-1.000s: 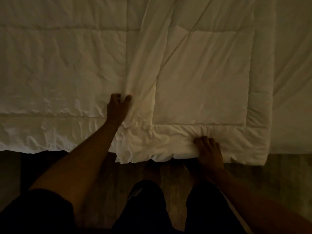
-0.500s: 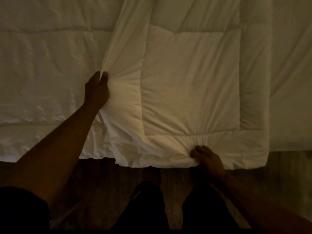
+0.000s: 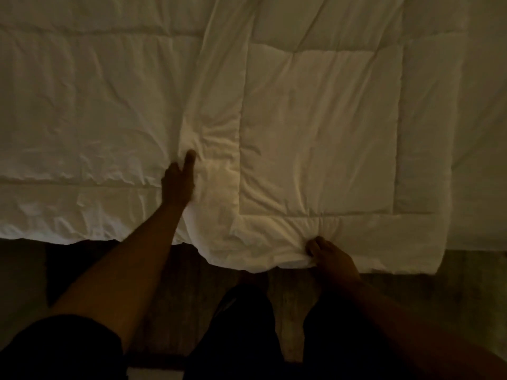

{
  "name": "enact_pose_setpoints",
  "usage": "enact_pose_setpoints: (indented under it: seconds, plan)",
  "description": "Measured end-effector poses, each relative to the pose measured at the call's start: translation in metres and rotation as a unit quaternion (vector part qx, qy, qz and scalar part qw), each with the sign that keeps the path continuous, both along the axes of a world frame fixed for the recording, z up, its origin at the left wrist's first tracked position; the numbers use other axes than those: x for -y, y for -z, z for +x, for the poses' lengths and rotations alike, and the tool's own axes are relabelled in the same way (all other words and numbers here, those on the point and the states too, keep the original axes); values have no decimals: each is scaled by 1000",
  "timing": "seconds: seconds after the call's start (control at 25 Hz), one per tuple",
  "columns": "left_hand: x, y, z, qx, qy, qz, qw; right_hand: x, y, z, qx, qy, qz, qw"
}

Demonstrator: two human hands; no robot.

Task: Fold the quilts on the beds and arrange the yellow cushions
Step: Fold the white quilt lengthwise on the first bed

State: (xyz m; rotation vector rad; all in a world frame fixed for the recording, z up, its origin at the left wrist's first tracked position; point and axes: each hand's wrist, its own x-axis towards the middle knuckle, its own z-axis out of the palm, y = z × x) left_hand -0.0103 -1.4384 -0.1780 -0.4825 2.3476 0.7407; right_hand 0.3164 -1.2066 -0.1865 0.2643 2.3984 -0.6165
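A white quilt [image 3: 315,133] lies on the bed in dim light, its right part folded over the left part, which lies flat [image 3: 82,119]. My left hand [image 3: 177,183] holds the folded layer's left edge, one digit lying on top of bunched cloth and the rest tucked beneath. My right hand [image 3: 330,256] grips the quilt's near hem where it hangs over the bed's edge, fingers curled into the fabric. No yellow cushion is in view.
The bare sheet of the bed [image 3: 485,133] shows to the right of the quilt. Below the bed's edge is a dark wooden floor [image 3: 466,297]. My legs in dark clothing [image 3: 241,338] stand close to the bed.
My left hand has come down and towards me with the fold's edge, laying the raised layer flat. My right hand has kept its grip on the near hem.
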Motion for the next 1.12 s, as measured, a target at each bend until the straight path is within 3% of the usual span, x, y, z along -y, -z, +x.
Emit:
enact_pose_setpoints:
  seconds: [0.12,0.2,0.32,0.4,0.6,0.72,0.8,0.92,1.12]
  plan:
    - [25,-14,51,37,-78,55,995,-3,-2,-2,-29,-14,-25,999]
    - [36,-26,70,-1,-47,56,997,-4,-5,-2,-30,-28,-34,999]
    - [49,-38,67,-93,19,-22,995,3,-7,-6,-44,-40,-35,998]
    - [55,-30,66,-105,42,-96,989,15,-4,-10,-56,-48,-30,997]
    - [56,15,80,21,54,-126,990,14,9,-17,99,0,-65,993]
    - [42,3,97,-47,90,-234,967,-5,-6,-14,76,149,-140,976]
    - [27,-13,114,-101,183,-269,940,-23,-17,-7,-1,250,-84,965]
    - [-5,-21,150,-142,344,-190,909,-59,-28,12,-90,273,85,954]
    - [-83,-9,209,-201,537,-94,814,-116,-26,69,-23,329,220,918]
